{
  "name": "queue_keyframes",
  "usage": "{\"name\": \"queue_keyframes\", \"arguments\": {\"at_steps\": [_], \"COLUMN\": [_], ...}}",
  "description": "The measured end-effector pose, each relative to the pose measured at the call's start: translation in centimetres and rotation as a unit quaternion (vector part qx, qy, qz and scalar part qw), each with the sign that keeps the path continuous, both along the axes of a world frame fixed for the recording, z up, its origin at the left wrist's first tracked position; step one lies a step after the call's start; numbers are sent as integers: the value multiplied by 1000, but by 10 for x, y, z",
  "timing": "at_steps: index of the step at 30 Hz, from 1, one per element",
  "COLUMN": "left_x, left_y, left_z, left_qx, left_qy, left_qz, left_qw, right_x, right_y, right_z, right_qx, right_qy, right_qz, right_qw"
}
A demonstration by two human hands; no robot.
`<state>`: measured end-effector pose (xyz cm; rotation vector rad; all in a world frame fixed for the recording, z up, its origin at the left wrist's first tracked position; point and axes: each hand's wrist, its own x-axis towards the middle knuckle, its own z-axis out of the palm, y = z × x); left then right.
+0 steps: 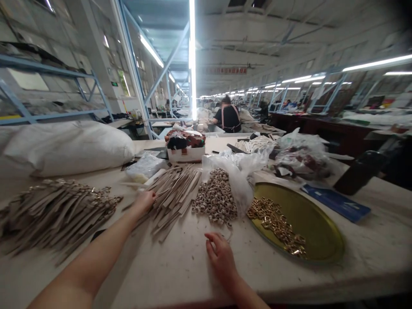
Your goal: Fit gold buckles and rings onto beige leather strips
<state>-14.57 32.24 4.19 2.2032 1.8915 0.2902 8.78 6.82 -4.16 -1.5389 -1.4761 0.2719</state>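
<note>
My left hand [146, 203] is at the left edge of a pile of flat grey-brown straps [177, 191], its fingers closed on a strap there; the fingertips are partly hidden. My right hand [221, 257] hovers low over the tabletop, fingers loosely bent and apart, with nothing visible in it. Just beyond it lies a heap of small grey-brown strap loops [216, 197], partly spilling from a clear plastic bag [243, 189]. Gold metal buckles [273, 221] lie on the left side of an oval, yellow-green tray [315, 227], to the right of my right hand.
Straps with metal fittings [61, 210] are stacked at the far left, before a big white sack [71, 148]. A white box [186, 153] stands at the back. A blue booklet [337, 201] and a dark bottle [360, 171] lie at right. A person [227, 116] works farther off.
</note>
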Motion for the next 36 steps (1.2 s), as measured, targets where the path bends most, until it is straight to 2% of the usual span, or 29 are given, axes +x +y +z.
{"name": "queue_keyframes", "arguments": {"at_steps": [3, 6, 10, 15, 17, 19, 25, 27, 32, 36], "left_x": [3, 4, 0, -3, -1, 3, 16, 15, 9, 12], "left_y": [1, 0, -3, -21, -35, -54, -116, -133, -172, -207], "left_z": [-10, -10, 2, 25, 29, 26, -13, -20, -16, -10], "left_qx": [-17, -6, 26, 16, -10, -36, -146, -187, -257, -334], "left_qy": [-6, -41, -133, -318, -395, -460, -567, -583, -603, -595], "left_qz": [0, 19, 54, 63, 61, 67, 144, 169, 200, 178], "left_qw": [1000, 999, 989, 946, 917, 885, 798, 772, 728, 709], "right_x": [33, 66, 83, 83, 84, 86, 87, 87, 88, 78], "right_y": [6, 16, 29, 30, 29, 28, 25, 24, 20, 9], "right_z": [1, 0, -15, -32, -34, -35, -30, -29, -23, -12], "right_qx": [-30, -77, -110, -64, -55, -53, -53, -49, -54, -87], "right_qy": [-3, -72, -164, -161, -153, -150, -115, -100, -9, 92], "right_qz": [-55, -115, -92, -115, -126, -129, -133, -128, -135, -126], "right_qw": [998, 988, 976, 978, 979, 979, 983, 985, 989, 984]}}
